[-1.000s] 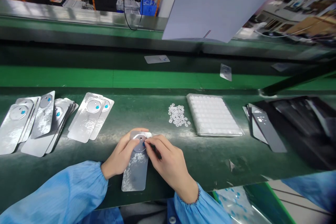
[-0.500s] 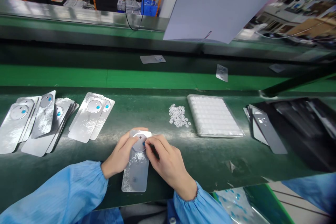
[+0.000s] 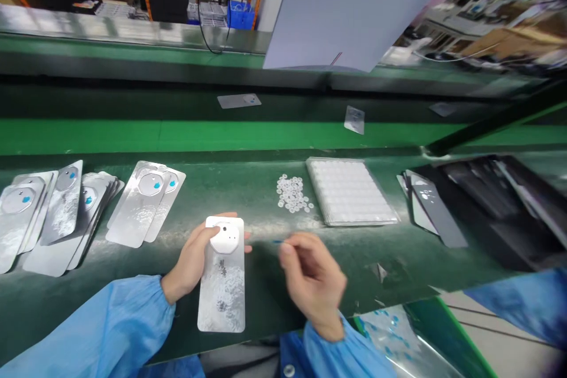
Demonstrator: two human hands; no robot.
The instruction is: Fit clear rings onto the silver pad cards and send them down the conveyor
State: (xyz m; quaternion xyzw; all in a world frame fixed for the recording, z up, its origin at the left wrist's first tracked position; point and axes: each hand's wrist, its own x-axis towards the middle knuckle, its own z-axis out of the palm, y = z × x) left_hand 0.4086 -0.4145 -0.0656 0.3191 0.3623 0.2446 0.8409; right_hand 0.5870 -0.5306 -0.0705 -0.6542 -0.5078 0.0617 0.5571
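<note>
My left hand (image 3: 191, 261) grips a silvery phone back cover (image 3: 221, 283) near its top, thumb on the front and fingers behind. A pale octagonal camera piece (image 3: 224, 238) with small holes sits on the cover's upper part, with no blue tab on it. To the right and apart from the cover is my right hand (image 3: 313, 277), thumb and forefinger pinched on a small blue tab (image 3: 277, 241), blurred by motion. Similar covers (image 3: 148, 204) with blue tabs lie overlapped at the left, beside further stacked covers (image 3: 66, 218).
Small white rings (image 3: 293, 194) lie in a loose pile near a stack of clear trays (image 3: 354, 192). Darker panels (image 3: 434, 209) rest by a black tray (image 3: 500, 212). A bag with blue tabs (image 3: 394, 331) sits in a green bin at the lower right, near another person's sleeve (image 3: 527, 304).
My right hand has pulled the blue tab off the camera piece and moved right with it. My left hand keeps hold of the cover, and the view has shifted slightly.
</note>
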